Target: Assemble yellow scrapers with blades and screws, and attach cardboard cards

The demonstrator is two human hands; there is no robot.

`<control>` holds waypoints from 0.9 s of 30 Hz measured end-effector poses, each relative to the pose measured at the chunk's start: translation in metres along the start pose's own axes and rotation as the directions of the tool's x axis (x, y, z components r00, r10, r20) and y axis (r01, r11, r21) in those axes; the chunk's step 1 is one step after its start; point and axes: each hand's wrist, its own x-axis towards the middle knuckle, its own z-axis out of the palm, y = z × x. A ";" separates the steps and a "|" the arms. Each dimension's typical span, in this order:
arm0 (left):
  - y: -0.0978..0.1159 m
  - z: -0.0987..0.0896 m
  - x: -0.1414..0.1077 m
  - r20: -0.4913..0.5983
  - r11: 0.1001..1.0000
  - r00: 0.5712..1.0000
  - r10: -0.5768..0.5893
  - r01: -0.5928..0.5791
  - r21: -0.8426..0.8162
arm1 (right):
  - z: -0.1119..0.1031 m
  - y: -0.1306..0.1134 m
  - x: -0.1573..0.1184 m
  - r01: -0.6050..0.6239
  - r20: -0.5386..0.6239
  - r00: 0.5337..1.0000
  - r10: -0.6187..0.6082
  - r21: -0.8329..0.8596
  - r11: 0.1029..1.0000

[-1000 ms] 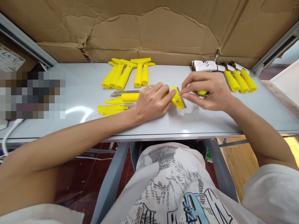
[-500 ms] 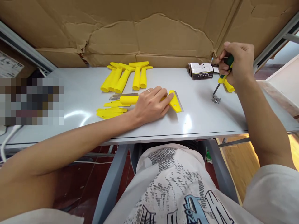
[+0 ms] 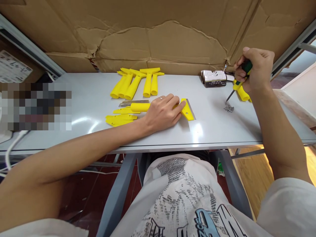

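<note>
My left hand (image 3: pixel 165 112) is wrapped round a yellow scraper (image 3: pixel 188 110) lying on the grey table, its metal blade pointing right and a screw showing in its head. My right hand (image 3: pixel 256 70) grips a green and yellow screwdriver (image 3: pixel 237 85), tilted with its tip down at a small pile of screws (image 3: pixel 229 109). Left of my left hand are flat yellow pieces (image 3: pixel 120 119) and a stack of metal blades (image 3: pixel 134 103). Several yellow scraper handles (image 3: pixel 133 86) lie together behind them.
A black and white box (image 3: pixel 214 79) stands at the back right, with more yellow handles (image 3: pixel 243 94) partly behind my right wrist. Cardboard (image 3: pixel 148 36) lines the table's back. A white cable (image 3: pixel 12 148) hangs at the far left.
The whole view has shifted slightly. My left hand keeps its hold on the scraper, and the screwdriver tip stays by the screws with little visible change.
</note>
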 end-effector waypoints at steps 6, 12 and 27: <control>0.001 -0.002 0.002 0.075 1.000 0.997 -0.016 0.016 -0.004 | 0.006 -0.008 -0.004 0.096 0.013 0.995 -0.095 -0.054 0.994; 0.000 -0.003 0.002 0.059 1.000 0.998 0.004 -0.005 0.022 | 0.010 -0.014 -0.008 0.117 -0.006 0.993 -0.118 -0.075 0.990; 0.002 -0.005 0.005 0.161 0.998 0.986 -0.047 0.053 -0.033 | 0.018 -0.016 -0.010 0.193 -0.093 0.976 -0.196 -0.037 0.980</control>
